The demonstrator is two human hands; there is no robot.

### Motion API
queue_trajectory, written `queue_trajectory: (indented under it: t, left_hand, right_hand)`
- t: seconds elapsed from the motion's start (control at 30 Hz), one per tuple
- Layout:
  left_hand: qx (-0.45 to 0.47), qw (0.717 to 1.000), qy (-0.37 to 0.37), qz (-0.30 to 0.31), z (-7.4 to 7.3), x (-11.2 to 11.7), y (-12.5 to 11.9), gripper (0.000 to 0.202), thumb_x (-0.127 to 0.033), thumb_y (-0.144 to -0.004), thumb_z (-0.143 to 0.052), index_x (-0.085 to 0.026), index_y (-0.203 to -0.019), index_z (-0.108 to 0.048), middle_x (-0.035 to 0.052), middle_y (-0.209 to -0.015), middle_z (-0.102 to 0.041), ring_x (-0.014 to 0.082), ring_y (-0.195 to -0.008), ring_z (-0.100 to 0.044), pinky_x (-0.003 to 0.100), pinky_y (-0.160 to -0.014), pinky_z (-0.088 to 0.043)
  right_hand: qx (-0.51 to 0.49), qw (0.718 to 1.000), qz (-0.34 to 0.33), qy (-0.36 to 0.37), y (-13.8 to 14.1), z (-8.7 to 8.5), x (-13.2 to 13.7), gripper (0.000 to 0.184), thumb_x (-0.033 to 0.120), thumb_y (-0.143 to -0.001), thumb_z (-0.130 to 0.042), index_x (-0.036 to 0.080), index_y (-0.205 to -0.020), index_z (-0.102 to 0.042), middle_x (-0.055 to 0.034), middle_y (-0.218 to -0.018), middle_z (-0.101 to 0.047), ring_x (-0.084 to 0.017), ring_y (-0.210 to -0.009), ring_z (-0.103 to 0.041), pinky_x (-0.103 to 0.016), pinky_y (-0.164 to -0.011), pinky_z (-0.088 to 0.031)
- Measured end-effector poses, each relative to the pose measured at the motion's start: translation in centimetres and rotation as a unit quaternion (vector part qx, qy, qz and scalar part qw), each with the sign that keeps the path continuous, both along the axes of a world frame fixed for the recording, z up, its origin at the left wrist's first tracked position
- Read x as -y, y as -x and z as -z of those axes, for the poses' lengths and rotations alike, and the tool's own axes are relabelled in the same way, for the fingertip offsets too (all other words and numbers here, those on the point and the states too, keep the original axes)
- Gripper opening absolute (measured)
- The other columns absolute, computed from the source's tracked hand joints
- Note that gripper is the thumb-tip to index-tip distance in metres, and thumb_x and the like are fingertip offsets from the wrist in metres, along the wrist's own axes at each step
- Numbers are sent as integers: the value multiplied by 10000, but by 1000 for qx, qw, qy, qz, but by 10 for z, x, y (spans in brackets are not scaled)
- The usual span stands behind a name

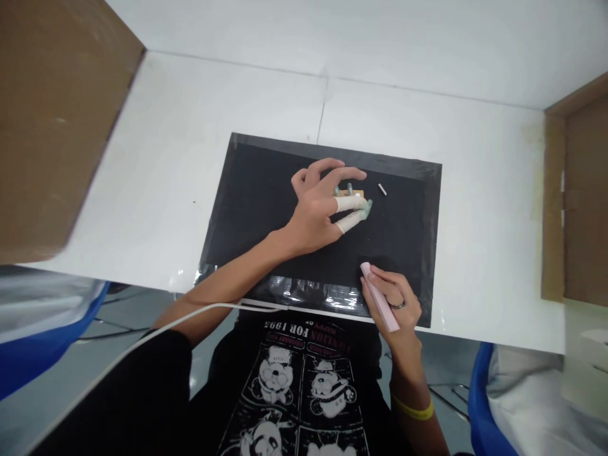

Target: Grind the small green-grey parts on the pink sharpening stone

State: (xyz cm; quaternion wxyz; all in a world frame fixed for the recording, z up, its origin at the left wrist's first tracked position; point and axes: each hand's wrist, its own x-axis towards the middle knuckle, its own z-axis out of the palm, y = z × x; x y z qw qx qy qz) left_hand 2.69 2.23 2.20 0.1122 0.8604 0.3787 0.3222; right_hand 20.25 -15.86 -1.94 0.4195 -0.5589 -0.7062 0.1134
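My left hand [316,206] is over the middle of a black mat [266,190]. White finger cots cover its thumb and index finger, which pinch a small, glossy pale green piece [367,209]; its exact kind is unclear. Behind these fingers lies a small yellowish strip [360,194], partly hidden, with similar greenish pieces [350,189] standing at it. In my right hand [399,301], near the mat's front edge, is a long pink bar [380,299] held between thumb and fingers. A short whitish stick [382,189] rests on the mat, right of the strip.
The mat is taped onto a white table [156,158]. Brown board panels stand at the left [61,120] and right [553,209], with a white wall behind. A white cable [213,306] crosses my left forearm. Blue chairs [482,399] flank me below the table.
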Motion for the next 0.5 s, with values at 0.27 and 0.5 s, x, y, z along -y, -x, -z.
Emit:
queue_trajectory:
  t: [0.27,0.5]
  left_hand:
    - [-49,998,40,-15,7,-17,-27,194,-323,-967,-627,-257,-887,-792,48,-1369,-677,350,-1366,-500,591,-1079,-230]
    - [-92,990,96,-38,8,-18,-32,206,-281,-954,-591,-213,-909,-780,90,-1431,-631,409,-1444,-394,669,-1148,-128]
  right_hand:
    - [-5,1000,-1,29,1,1,1,352,29,-898,-701,149,-1223,-638,-104,-1192,-664,-159,-1080,-704,-277,-947,-619]
    - [-3,999,-17,41,-1,1,4,363,27,-908,-683,146,-1246,-629,-111,-1210,-653,-167,-1103,-701,-275,-930,-614]
